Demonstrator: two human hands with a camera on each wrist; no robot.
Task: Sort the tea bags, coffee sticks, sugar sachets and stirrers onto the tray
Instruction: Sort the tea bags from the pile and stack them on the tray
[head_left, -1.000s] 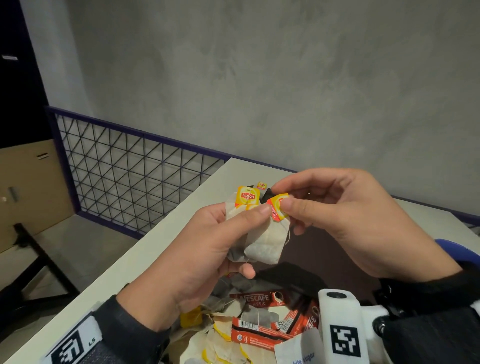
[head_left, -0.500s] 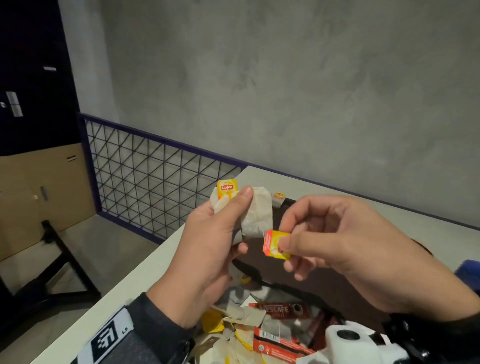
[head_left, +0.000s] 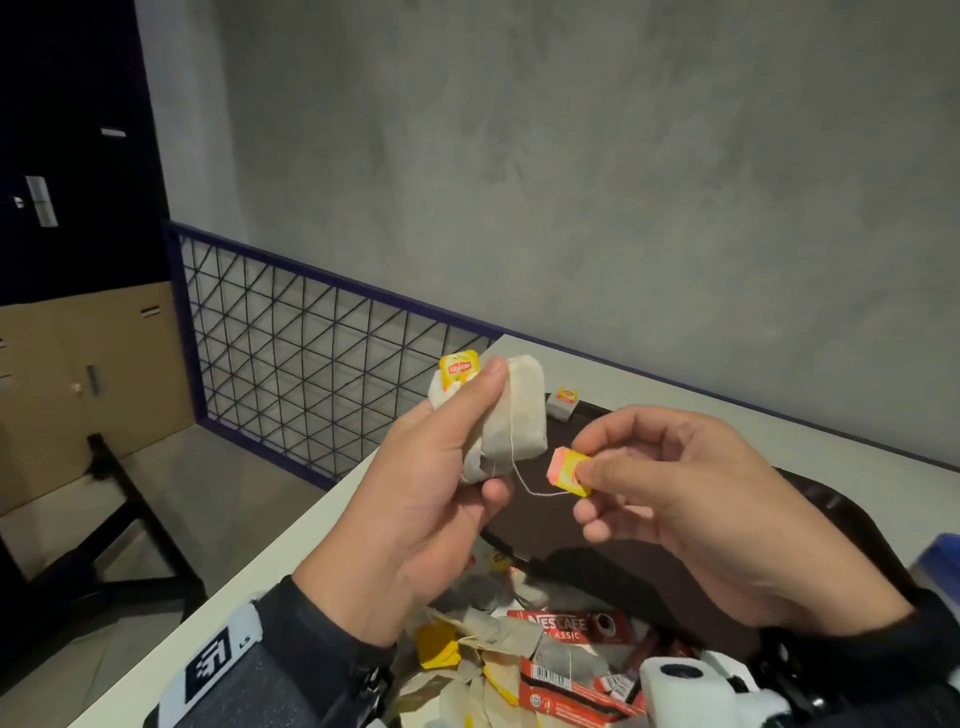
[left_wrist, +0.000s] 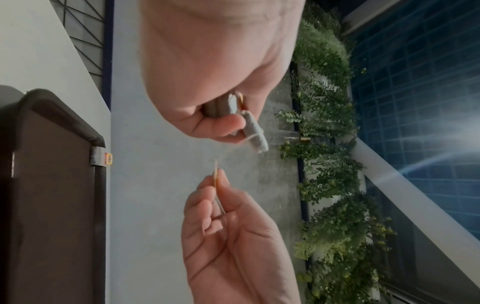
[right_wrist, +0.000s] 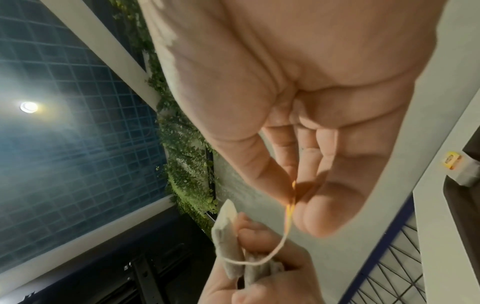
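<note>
Above the brown tray (head_left: 831, 506), left hand (head_left: 415, 499) grips two tea bags (head_left: 519, 421) w/ thumb on top. Right hand (head_left: 691, 493) pinches one yellow tag (head_left: 569, 470), string (head_left: 519, 475) looping back to the bags. One more tea bag (head_left: 563, 402) sits at tray's far corner. Pile of tea bags & red coffee sticks (head_left: 566, 686) lies nearest, partly hidden by wrists.

Bare brown tray (head_left: 613, 525) under both hands; sachet heap (head_left: 524, 660) near its front edge
</note>
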